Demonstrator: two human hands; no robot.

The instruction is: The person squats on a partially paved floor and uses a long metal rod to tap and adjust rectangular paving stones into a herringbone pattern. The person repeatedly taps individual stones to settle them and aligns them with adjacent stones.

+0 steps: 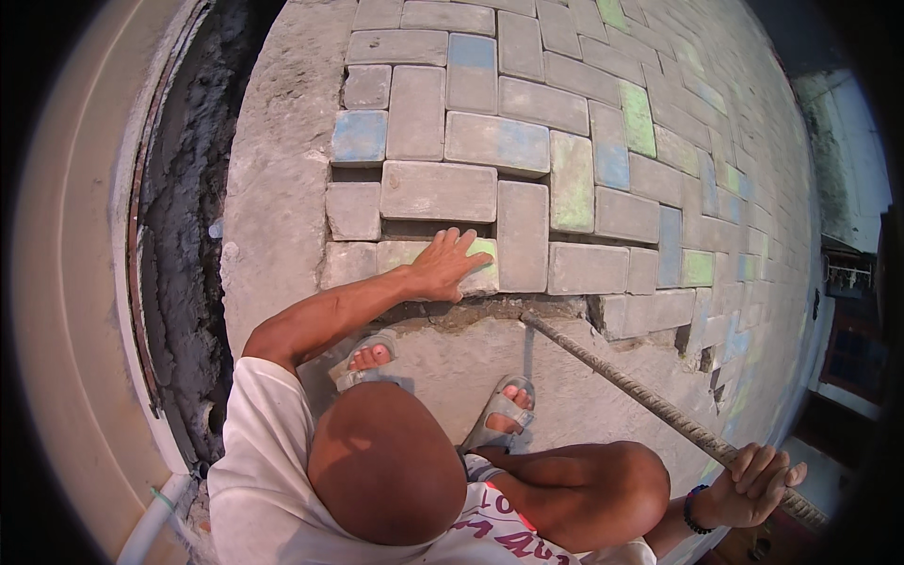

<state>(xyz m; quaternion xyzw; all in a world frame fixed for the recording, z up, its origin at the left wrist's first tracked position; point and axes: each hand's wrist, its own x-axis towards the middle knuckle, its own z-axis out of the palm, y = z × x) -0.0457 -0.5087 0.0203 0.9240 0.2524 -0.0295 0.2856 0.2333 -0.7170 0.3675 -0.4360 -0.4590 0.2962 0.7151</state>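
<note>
On the paved ground, a crouching person in a white shirt (254,471) works at the edge of a field of grey paving blocks, some tinted blue or green. The camera looks down on this person from above, so which hands belong to the wearer cannot be told for sure; the two hands in view are described by their side of the picture.

The left hand (447,266) lies flat and open, fingers spread, pressing on one green-tinted paving block (480,273) in the lowest laid row, just above a strip of bare sand bed (471,313). It grips nothing.

The right hand (753,485), with one dark bead bracelet (692,508) at the wrist, is closed around one long ribbed steel bar (640,391). The bar runs diagonally up to the left, its far tip resting near the broken edge of the blocks.

Two feet in grey sandals (499,414) stand on the smooth concrete strip (282,188) beside the blocks. One white pipe (155,527) shows at the lower left, next to a dark rough trench (188,217).
</note>
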